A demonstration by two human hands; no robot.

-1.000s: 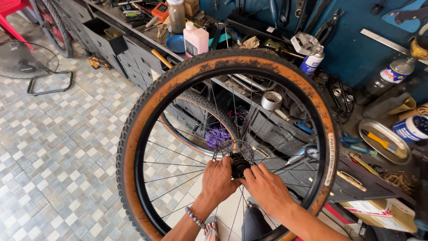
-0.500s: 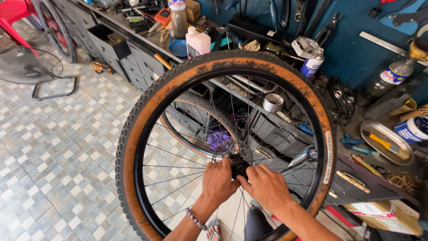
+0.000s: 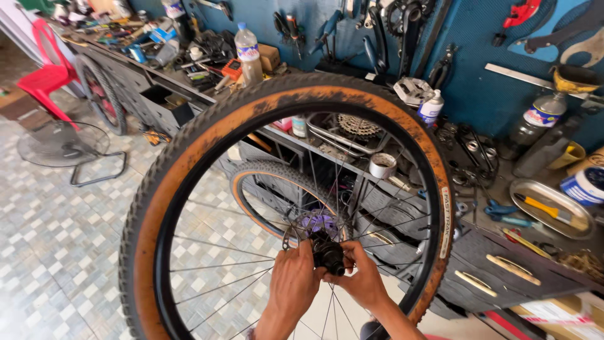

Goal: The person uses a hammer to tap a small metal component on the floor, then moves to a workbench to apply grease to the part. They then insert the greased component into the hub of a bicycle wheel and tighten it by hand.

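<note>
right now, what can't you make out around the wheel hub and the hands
- Head view: the near face of the hub is covered by the left hand and right hand.
- Both forearms and the wheel's lower tyre are cut off by the bottom edge.
- The second wheel behind is partly hidden by spokes and hub.
- Small parts on the bench are too small to identify.

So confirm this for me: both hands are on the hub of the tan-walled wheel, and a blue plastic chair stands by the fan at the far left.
One detail is wrong: the chair is red, not blue, as the head view shows. The rest holds: the left hand and right hand are both on the hub of the tan-walled wheel, and the chair stands by the fan at far left.
</note>
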